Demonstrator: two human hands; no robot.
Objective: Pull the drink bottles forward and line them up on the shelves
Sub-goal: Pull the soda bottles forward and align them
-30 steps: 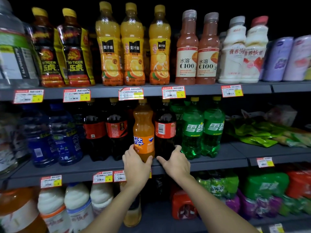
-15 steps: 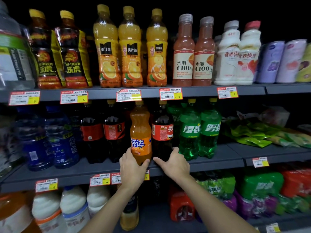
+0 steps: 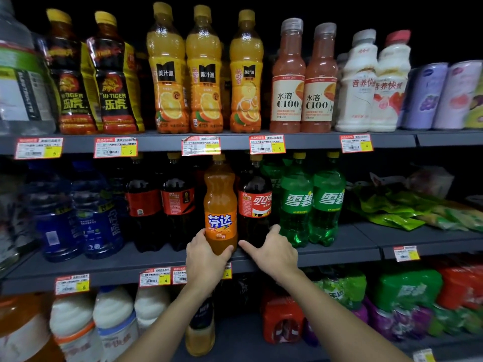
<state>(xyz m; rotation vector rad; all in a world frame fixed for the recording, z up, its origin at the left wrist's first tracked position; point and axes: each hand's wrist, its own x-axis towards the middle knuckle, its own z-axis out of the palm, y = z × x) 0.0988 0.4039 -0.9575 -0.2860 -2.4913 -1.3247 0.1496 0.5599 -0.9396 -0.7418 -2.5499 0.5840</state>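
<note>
Status: mid-task, working the middle shelf (image 3: 339, 253).

Left hand (image 3: 206, 259) is wrapped round the foot of the orange soda bottle (image 3: 220, 205), fingers on its left side, thumb across the front. The bottle is upright near the shelf lip and looks like the most forward one in the row.

Right hand (image 3: 274, 253) is just right of the orange soda bottle, spread round the base of the cola bottle (image 3: 254, 205): thumb pointing left, fingers curled in on the far side. The grip looks loose, and the base is too dark to confirm contact.

Done, by my read:
- The row above the orange soda bottle sits even at its edge.
- The two green soda bottles (image 3: 296, 205) right of the cola look roughly in line with each other.

Left to do:
- Bring the cola level with the orange.
- The dark cola bottles (image 3: 177, 202) left of the orange sit further back.
- The blue bottles (image 3: 75, 218) beyond them look uneven.
- The shelf below the orange hasn't been judged; it's too dim.
</note>
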